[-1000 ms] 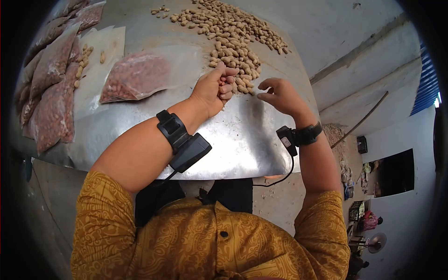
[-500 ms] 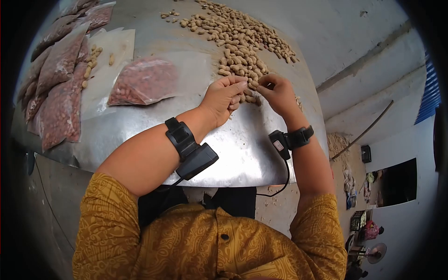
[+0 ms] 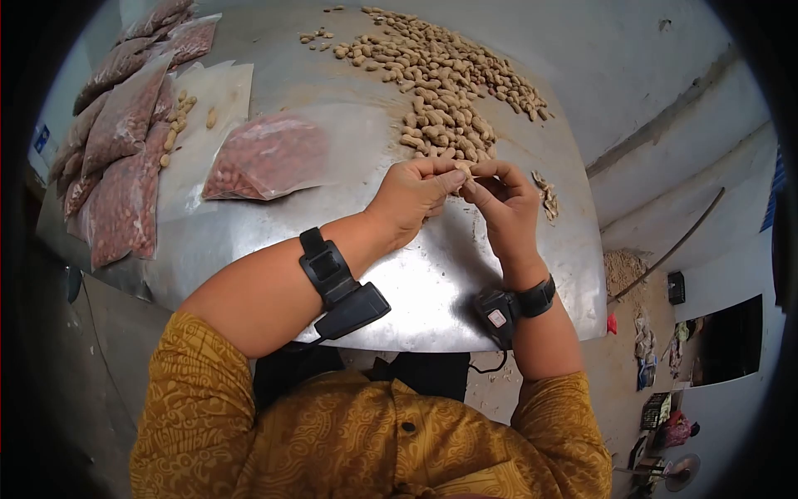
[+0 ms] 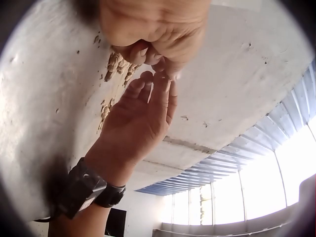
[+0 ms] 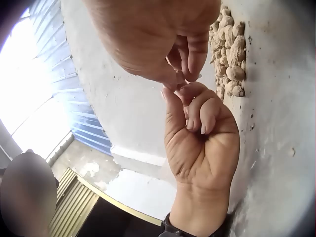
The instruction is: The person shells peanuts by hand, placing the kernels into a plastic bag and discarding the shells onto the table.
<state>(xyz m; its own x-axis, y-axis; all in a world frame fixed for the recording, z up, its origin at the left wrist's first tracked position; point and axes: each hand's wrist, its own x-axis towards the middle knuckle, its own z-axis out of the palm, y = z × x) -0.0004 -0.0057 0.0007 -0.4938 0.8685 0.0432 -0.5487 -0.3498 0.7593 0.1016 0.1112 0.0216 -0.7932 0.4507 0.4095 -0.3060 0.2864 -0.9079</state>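
In the head view my left hand [image 3: 409, 204] and right hand [image 3: 509, 212] meet over the metal table, at the near end of a heap of unshelled peanuts [image 3: 449, 123]. Thumb and forefinger of each hand pinch one pale peanut [image 3: 464, 170] between them. The right wrist view has the left hand [image 5: 205, 136] palm up, its other fingers curled in, with something reddish showing among them. Above it, the right hand [image 5: 153, 37] comes down with its fingertips at the same spot. Most of the peanut is hidden by fingertips in both wrist views.
A clear bag of reddish shelled peanuts [image 3: 270, 158] lies left of the hands. Several more filled bags [image 3: 125, 125] are stacked at the far left. A few unshelled peanuts [image 3: 176, 125] rest on an empty bag [image 3: 237, 87]. Broken shells [image 3: 546, 198] lie beyond the right hand.
The right hand has moved in from the right to meet the left hand, and both now pinch a peanut. The left hand has turned from curled fingers to a thumb-and-forefinger pinch.
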